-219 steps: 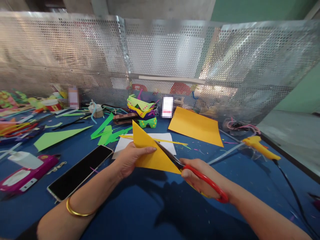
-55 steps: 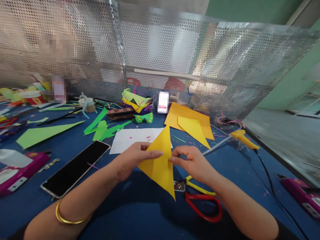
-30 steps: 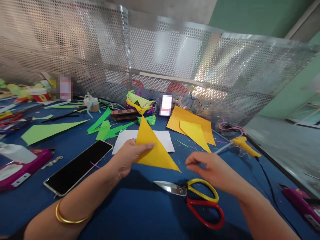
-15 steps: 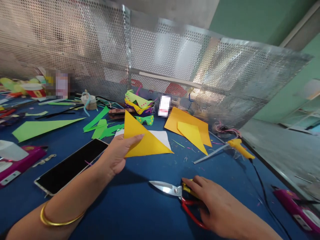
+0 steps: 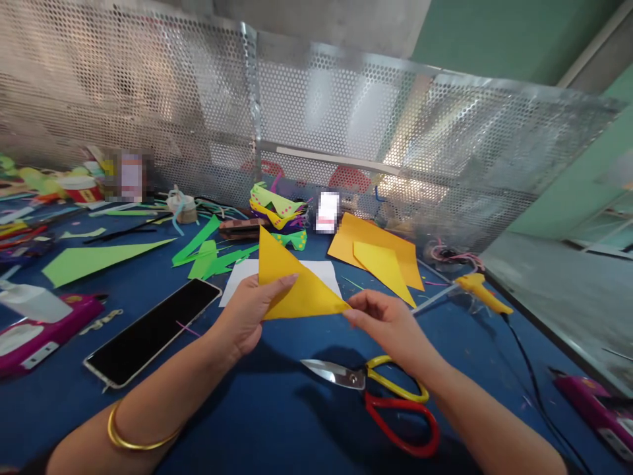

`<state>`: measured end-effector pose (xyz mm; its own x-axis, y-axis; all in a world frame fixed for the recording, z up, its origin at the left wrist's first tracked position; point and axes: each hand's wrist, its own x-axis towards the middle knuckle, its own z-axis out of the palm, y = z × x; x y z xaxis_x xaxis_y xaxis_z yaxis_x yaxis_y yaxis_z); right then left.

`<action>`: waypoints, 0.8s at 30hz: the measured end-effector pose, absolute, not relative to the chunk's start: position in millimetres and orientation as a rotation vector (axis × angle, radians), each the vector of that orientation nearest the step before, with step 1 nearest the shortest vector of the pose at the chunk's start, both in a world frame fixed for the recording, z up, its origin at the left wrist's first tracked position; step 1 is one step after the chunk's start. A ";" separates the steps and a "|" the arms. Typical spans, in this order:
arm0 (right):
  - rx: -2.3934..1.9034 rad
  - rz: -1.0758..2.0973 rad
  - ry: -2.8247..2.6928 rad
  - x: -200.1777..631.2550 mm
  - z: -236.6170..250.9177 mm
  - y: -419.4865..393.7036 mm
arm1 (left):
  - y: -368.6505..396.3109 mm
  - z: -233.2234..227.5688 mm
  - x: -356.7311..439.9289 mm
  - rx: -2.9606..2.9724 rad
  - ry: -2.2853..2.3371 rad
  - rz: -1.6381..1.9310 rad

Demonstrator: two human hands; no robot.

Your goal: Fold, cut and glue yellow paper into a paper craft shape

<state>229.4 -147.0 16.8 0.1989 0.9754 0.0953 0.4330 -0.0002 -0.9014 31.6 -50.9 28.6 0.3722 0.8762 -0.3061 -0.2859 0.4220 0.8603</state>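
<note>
Head view: I see yellow paper (image 5: 289, 290), straight-edged triangle, held above blue table (image 5: 237, 415), scissors (image 5: 352, 379) lying nearer camera. Long axis slants upper left to lower right, sharp corner pointing right. Left hand (image 5: 250, 305) pinches left side, thumb on top; right hand (image 5: 388, 323) pinches sharp corner, thumb against forefinger.

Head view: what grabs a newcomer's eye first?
The yellow triangle, mid-picture, held by the left hand, its right tip pinched by the right hand. Then the red-and-yellow scissors, lying on the blue table nearer the camera. Further back, bright masks sit before the metal mesh.
</note>
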 end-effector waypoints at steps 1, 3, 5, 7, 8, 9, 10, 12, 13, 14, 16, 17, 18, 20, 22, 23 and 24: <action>-1.555 0.821 -1.348 224.6 12.7 -142.8 | -51.1 27.4 31.7 0.816 0.874 0.852; -1.490 0.916 -1.276 219.1 6.0 -140.9 | -51.1 25.8 31.9 0.829 0.868 0.838; -1.402 1.026 -1.177 218.6 2.6 -144.6 | -51.0 25.4 32.0 0.826 0.864 0.815; -1.307 1.182 -1.078 220.7 2.3 -149.6 | -51.1 25.6 31.9 0.814 0.862 0.793; -1.267 1.258 -1.031 222.0 2.7 -151.7 | -51.4 25.9 31.9 0.806 0.859 0.785; -1.236 1.317 -0.993 223.4 3.2 -153.4 | -51.7 26.3 31.8 0.801 0.855 0.781; -1.215 1.353 -0.968 224.8 3.6 -154.5 | -52.3 26.5 31.7 0.798 0.852 0.781; -1.199 1.372 -0.940 227.5 3.3 -156.1 | -54.1 26.8 31.7 0.795 0.842 0.776; -1.198 1.371 -0.924 229.0 2.6 -156.8 | -55.1 26.8 32.0 0.796 0.835 0.770; -1.199 1.373 -0.902 230.5 1.6 -157.9 | -56.2 26.5 32.4 0.796 0.832 0.763; -1.200 1.392 -0.848 233.1 -1.2 -160.9 | -58.5 25.6 33.6 0.803 0.838 0.751; -1.200 1.403 -0.824 234.1 -2.6 -162.8 | -59.5 25.0 34.4 0.809 0.841 0.747; -1.201 1.412 -0.808 234.7 -3.9 -164.9 | -60.6 24.4 35.3 0.815 0.843 0.744; -1.200 1.417 -0.798 234.9 -5.9 -168.3 | -62.8 23.5 37.2 0.821 0.841 0.738; -1.198 1.420 -0.798 234.1 -7.1 -169.9 | -64.7 23.4 38.7 0.819 0.837 0.734; -1.197 1.424 -0.793 234.0 -7.5 -170.0 | -65.2 23.8 39.0 0.818 0.841 0.730; -1.199 1.429 -0.783 234.3 -7.9 -169.7 | -65.2 24.6 39.0 0.815 0.847 0.723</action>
<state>234.3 -169.7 -7.9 0.0676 0.9650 -0.2533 -0.3059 -0.2216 -0.9259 39.0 -65.2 24.6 0.4722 0.8082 -0.3520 -0.2204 0.4949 0.8406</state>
